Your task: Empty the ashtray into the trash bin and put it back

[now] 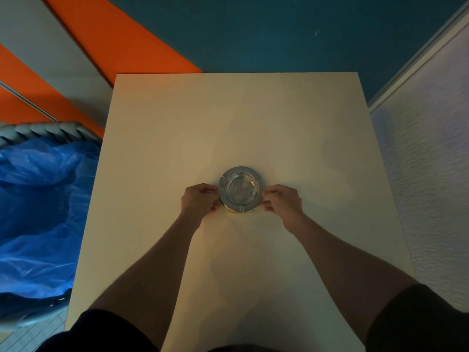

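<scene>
A round metal ashtray (241, 189) sits on the beige table (228, 118), near its middle. Its bowl looks bare and shiny; I see no ash or butts in it. My left hand (200, 199) pinches the ashtray's left rim and my right hand (280, 200) pinches its right rim. The ashtray appears to rest flat on the tabletop. To the left of the table stands the trash bin (45, 129), grey with a braided rim and lined with a blue plastic bag (38, 199).
A white textured wall (431, 186) runs close along the table's right side. Beyond the table's far edge lies a teal floor (266, 34) with orange (114, 34) and grey stripes. The bin stands tight against the table's left edge.
</scene>
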Motion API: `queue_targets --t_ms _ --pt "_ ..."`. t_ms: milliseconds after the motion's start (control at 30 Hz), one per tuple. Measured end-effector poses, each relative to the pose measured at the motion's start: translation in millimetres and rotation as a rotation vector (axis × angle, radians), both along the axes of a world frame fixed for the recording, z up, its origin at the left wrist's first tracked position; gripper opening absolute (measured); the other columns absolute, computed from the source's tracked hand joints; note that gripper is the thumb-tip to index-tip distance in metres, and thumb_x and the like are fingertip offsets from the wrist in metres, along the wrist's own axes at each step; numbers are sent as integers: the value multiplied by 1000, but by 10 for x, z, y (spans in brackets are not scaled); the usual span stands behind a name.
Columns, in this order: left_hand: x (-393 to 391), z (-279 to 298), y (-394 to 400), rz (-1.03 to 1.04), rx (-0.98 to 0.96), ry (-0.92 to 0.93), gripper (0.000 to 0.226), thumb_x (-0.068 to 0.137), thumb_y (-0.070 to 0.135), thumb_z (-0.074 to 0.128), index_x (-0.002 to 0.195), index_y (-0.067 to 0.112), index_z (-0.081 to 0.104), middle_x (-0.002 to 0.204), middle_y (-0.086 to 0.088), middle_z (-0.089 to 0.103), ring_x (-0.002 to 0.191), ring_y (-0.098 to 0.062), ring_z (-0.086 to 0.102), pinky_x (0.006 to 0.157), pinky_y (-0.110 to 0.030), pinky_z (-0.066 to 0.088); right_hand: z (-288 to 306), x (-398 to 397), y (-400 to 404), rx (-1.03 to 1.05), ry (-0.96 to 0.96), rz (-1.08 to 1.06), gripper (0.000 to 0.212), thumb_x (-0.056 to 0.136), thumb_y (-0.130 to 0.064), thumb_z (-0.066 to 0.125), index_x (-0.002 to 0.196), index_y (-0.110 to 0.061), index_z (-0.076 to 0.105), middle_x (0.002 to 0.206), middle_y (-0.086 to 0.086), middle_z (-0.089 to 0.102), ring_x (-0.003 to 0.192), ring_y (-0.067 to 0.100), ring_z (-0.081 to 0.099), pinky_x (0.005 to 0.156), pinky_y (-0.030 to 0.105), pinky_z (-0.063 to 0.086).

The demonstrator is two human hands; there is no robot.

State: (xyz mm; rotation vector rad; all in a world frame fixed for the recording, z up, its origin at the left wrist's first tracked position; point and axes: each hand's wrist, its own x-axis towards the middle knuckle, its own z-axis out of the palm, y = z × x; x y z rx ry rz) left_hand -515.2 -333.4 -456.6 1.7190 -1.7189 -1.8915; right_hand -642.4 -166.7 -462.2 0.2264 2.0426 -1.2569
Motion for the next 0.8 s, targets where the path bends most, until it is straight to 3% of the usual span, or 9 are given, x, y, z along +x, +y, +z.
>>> queue_targets --t_ms 367,600,667,733,800 --pt "-3 15 0 -3 5 -10 9 79 3 74 83 12 72 79 -17 72 59 -24 63 58 -31 57 -26 6 5 3 5 0 8 81 -9 73 77 -15 74 60 4 72 51 16 69 49 23 54" --pt "24 4 -49 17 -1 -34 7 81 16 69 85 11 73 80 -15 75 59 -23 67 56 -31 55 -18 -22 2 -25 -5 -18 10 80 -18 64 76 -17 72 59 1 73 59 20 73 50 26 55" --pt "45 -10 -66 -8 -73 -63 10 81 19 67 85 11 73 76 -11 74 57 -23 66 57 -33 59 -36 -32 12 -28 1 -9 12 78 -19 60 77 -17 72 63 4 74 59 20 73 51 27 55" --pt "84 -8 -68 -128 -264 -143 17 83 25 60 87 15 73 78 -4 73 68 -25 67 66 -35 59 -44 -24 12 -11 56 11 13 77 -19 58 76 -18 71 68 8 75 58 20 72 52 29 56" --pt "123 -1 -52 -282 -488 -255 21 86 29 53 91 21 72 85 -2 71 78 -28 65 71 -34 54 -43 -23 11 65 153 94 15 79 -20 57 79 -19 72 73 6 76 64 20 72 63 32 58"
